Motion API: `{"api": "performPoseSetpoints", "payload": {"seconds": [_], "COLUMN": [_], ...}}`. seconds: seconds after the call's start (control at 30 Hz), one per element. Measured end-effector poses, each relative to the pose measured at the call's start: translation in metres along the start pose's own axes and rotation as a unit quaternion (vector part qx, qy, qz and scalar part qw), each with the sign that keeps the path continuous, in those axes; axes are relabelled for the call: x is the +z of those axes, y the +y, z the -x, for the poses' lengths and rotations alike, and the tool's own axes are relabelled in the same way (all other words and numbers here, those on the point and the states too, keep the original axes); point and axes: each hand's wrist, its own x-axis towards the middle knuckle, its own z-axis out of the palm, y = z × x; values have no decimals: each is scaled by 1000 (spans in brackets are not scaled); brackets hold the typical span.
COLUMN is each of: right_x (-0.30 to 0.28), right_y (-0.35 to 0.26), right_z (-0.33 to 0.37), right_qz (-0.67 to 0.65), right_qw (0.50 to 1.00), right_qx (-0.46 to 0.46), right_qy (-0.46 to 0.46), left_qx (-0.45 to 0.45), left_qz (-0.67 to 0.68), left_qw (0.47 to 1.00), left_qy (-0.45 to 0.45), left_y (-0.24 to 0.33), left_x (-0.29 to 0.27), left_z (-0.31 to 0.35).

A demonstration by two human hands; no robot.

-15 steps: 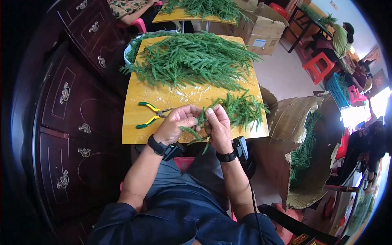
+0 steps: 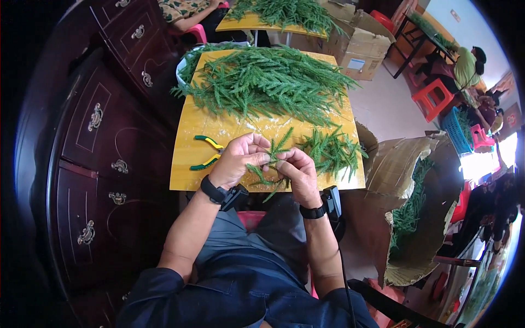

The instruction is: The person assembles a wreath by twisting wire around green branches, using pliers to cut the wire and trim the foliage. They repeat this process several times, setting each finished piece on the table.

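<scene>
Both hands (image 2: 268,164) pinch 1 green sprig (image 2: 276,148); cardboard box (image 2: 407,164) holds, seemingly, more sprigs (image 2: 407,213).

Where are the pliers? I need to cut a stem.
The pliers lie on the yellow table, near its left edge, just left of the left hand.

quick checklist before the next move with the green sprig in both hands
1. Left hand pinching the sprig: ok.
2. Right hand on the sprig: ok.
3. Pliers on the table, beside the left hand: ok.
4. Small pile by the right hand: ok.
5. Big pile at the far end: ok.
6. How the sprig pieces join under the fingers: cannot tell.
</scene>
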Motion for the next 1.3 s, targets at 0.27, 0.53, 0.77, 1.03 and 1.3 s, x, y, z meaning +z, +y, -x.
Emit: {"api": "performPoseSetpoints", "payload": {"seconds": [0.27,0.53,0.77,1.03,1.3], "right_x": [-3,-6,-9,7,13], "right_y": [-1,2,8,8,4], "right_z": [-1,-1,-1,-1,-2], "right_qz": [-1,27,57,341,561], "right_qw": [1000,999,998,920,730], "right_qx": [3,8,10,-191,-388], "right_qy": [-12,-19,-21,29,40], "left_qx": [14,7,-13,11,17], "left_qz": [0,-35,-45,-51,-52], "left_qw": [1000,999,998,999,998], "left_qy": [2,-25,-29,5,25], "left_y": [-2,0,-8,-14,-17], "left_x": [1,0,-7,-10,-14], "left_z": [2,1,-2,-1,0]}}
